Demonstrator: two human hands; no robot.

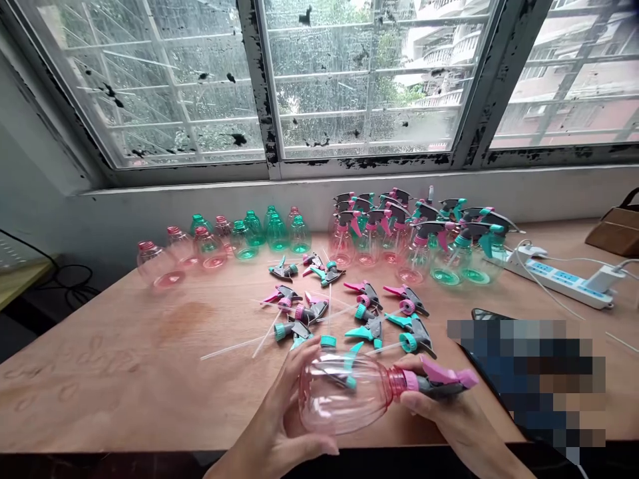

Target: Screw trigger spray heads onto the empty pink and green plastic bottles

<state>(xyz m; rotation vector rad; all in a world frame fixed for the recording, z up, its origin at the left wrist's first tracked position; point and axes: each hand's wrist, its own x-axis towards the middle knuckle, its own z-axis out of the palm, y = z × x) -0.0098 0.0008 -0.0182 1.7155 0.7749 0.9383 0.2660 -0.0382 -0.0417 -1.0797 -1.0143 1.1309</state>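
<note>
A clear pink spray bottle lies sideways in the air near the table's front edge, its neck toward the right. My left hand is wrapped round the bottle's base end. At the neck, my right hand grips the pink collar of the trigger sprayer, which sits at the bottle's mouth. Whether the collar is fully screwed on I cannot tell. Just beyond the bottle lie several loose trigger sprayers, among them a pink and grey one and a teal and grey one, some with clear tubes.
Several open bottles, pink and green, stand at the back left. Several bottles with sprayers, such as a pink one, stand at the back right. A power strip and a phone lie on the right. Windows rise behind the table.
</note>
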